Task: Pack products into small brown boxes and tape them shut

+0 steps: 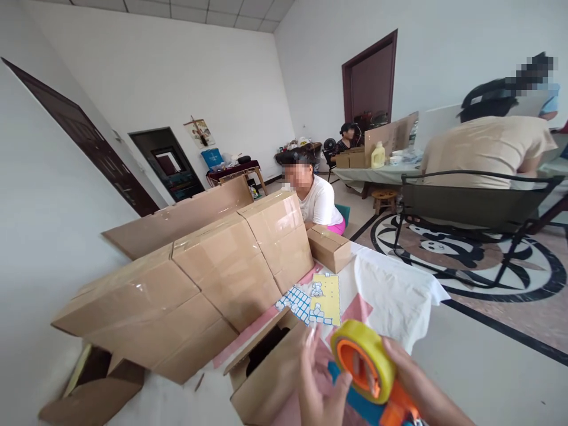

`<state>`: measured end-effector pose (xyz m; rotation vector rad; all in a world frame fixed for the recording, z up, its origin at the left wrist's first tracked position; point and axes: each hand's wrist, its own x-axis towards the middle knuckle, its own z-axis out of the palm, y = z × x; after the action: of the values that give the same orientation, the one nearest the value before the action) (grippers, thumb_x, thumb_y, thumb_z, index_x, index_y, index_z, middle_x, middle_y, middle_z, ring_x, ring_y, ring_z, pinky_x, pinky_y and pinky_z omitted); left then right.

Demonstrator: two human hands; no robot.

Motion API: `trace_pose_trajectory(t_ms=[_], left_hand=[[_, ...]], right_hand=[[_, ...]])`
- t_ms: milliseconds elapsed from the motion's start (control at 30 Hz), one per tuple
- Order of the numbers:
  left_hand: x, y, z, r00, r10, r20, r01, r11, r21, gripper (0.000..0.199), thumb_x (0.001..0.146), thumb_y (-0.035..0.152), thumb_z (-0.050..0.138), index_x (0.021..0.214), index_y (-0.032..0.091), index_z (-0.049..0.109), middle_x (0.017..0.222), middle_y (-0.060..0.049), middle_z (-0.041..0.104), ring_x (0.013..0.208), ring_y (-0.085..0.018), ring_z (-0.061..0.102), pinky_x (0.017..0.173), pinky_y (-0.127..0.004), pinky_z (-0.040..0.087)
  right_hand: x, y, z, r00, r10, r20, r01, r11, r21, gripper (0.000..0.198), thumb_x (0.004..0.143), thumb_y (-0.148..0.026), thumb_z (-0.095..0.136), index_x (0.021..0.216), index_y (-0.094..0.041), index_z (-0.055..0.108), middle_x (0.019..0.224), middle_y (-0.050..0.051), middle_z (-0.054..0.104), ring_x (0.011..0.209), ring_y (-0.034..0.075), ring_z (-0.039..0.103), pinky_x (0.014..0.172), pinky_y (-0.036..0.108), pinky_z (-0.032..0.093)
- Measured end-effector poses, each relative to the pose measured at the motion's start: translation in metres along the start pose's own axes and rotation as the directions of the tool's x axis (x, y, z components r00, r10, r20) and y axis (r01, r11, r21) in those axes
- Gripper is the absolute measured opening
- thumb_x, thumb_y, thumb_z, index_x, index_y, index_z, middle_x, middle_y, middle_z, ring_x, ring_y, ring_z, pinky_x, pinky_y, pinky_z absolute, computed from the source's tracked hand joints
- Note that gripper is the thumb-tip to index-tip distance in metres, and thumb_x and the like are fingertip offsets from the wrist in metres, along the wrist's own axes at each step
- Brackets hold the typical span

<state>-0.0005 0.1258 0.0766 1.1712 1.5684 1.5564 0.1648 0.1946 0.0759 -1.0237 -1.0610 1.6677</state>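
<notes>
My right hand (415,370) grips an orange tape dispenser (393,408) fitted with a thick roll of yellow-tinted packing tape (385,355). Just left of the roll is my left hand (317,384), its fingers stretched upward and its thumb apart, toward the tape. It seems to hold nothing. Whether the thumb touches the roll I cannot tell. Beside that hand, on its left, a small cardboard box (266,378) stands with a dark opening and a raised flap. Something flat and blue (366,405) lies beneath the tape, partly hidden by it.
Several large taped cartons (222,266) form a row along the table's left side. A yellow sheet (331,293) and white pieces (295,302) lie beyond my hands, near a closed small carton (328,248). A person in white (322,201) sits behind the cartons; others sit farther back.
</notes>
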Motion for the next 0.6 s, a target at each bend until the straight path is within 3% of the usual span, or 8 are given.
trace_pose_trajectory(t_ms=[100,200,300,400,467,533,600], left_hand=[[0.026,0.007,0.010,0.997,0.078,0.007,-0.078,0.996,-0.053,0.086,0.080,0.064,0.069,0.150,0.022,0.043,0.150,-0.020,0.052,0.132,-0.034,0.055,0.108,-0.044,0.049],[0.043,0.014,0.013,0.988,0.057,0.144,-0.044,0.995,-0.094,0.074,0.089,0.064,0.057,0.149,0.021,0.045,0.156,-0.017,0.046,0.139,-0.031,0.050,0.112,-0.042,0.045],[0.049,0.013,0.013,0.948,-0.021,0.317,0.048,0.996,-0.079,0.067,0.096,0.061,0.046,0.150,0.021,0.044,0.158,-0.015,0.045,0.146,-0.027,0.043,0.116,-0.039,0.040],[0.052,0.002,0.015,0.956,-0.100,0.277,0.116,0.992,-0.040,0.064,0.096,0.061,0.045,0.146,0.022,0.047,0.157,-0.013,0.047,0.148,-0.025,0.040,0.117,-0.036,0.039],[0.054,-0.006,0.017,0.968,-0.133,0.215,0.146,0.988,-0.048,0.063,0.095,0.062,0.048,0.144,0.022,0.049,0.155,-0.013,0.049,0.145,-0.026,0.044,0.114,-0.037,0.043],[0.055,-0.013,0.019,0.976,-0.112,0.187,0.124,0.991,-0.053,0.062,0.094,0.059,0.052,0.142,0.022,0.051,0.153,-0.014,0.052,0.143,-0.027,0.047,0.113,-0.038,0.044],[0.055,-0.016,0.021,0.982,-0.063,0.179,0.073,0.996,-0.049,0.059,0.093,0.056,0.056,0.141,0.021,0.053,0.150,-0.016,0.055,0.140,-0.028,0.050,0.112,-0.040,0.045]], right_hand=[[-0.007,0.005,0.015,0.969,0.031,0.244,-0.051,0.996,0.073,0.078,0.083,-0.089,0.037,0.062,-0.018,0.062,0.052,0.008,0.065,0.049,0.021,0.062,0.059,0.034,0.053],[-0.013,0.011,0.014,0.969,0.040,0.243,-0.067,0.993,0.101,0.076,0.086,-0.087,0.036,0.064,-0.019,0.062,0.048,0.006,0.061,0.044,0.019,0.060,0.055,0.032,0.051],[-0.013,0.018,0.007,0.972,0.074,0.221,-0.092,0.993,0.073,0.068,0.088,-0.080,0.045,0.076,-0.018,0.069,0.050,0.004,0.062,0.044,0.020,0.061,0.054,0.033,0.053],[-0.008,0.019,0.000,0.971,0.073,0.229,-0.069,0.997,-0.027,0.062,0.089,-0.074,0.051,0.092,-0.017,0.074,0.069,0.008,0.072,0.063,0.025,0.071,0.069,0.038,0.059],[-0.003,0.014,-0.005,0.959,-0.003,0.283,0.034,0.994,-0.104,0.058,0.085,-0.071,0.060,0.107,-0.019,0.074,0.092,0.010,0.076,0.087,0.029,0.073,0.085,0.042,0.059],[-0.001,0.010,-0.009,0.929,-0.087,0.359,0.160,0.971,-0.177,0.061,0.080,-0.065,0.070,0.122,-0.021,0.071,0.111,0.011,0.074,0.105,0.033,0.070,0.095,0.043,0.056],[-0.001,0.009,-0.013,0.918,-0.109,0.381,0.229,0.931,-0.285,0.063,0.081,-0.060,0.072,0.130,-0.022,0.068,0.117,0.012,0.073,0.109,0.035,0.068,0.094,0.044,0.056]])
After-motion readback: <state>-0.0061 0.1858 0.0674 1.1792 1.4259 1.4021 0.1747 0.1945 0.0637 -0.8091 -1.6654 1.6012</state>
